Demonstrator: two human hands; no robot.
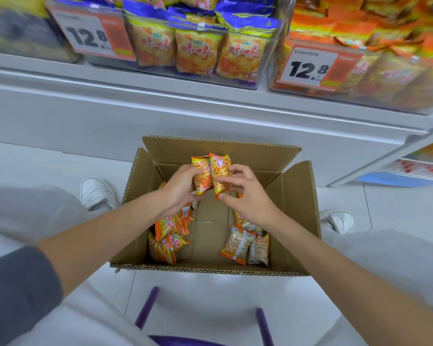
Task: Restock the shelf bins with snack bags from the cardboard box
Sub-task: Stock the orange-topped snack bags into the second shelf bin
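Now | step: we judge bags (211, 173) are being gathered above the box (295, 208) | left hand (183, 186) grips one bag; right hand (245, 196) pinches its neighbour; more lie loose on the box floor | advice: we should square the pair into one firm hold before lifting; then carry them to the orange bin (385, 96); avoid crushing the contents

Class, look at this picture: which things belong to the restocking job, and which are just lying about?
Job: left hand, right hand, held snack bags, cardboard box, loose bags, shelf bins.
Just about: price tags, white shoes, purple bars.
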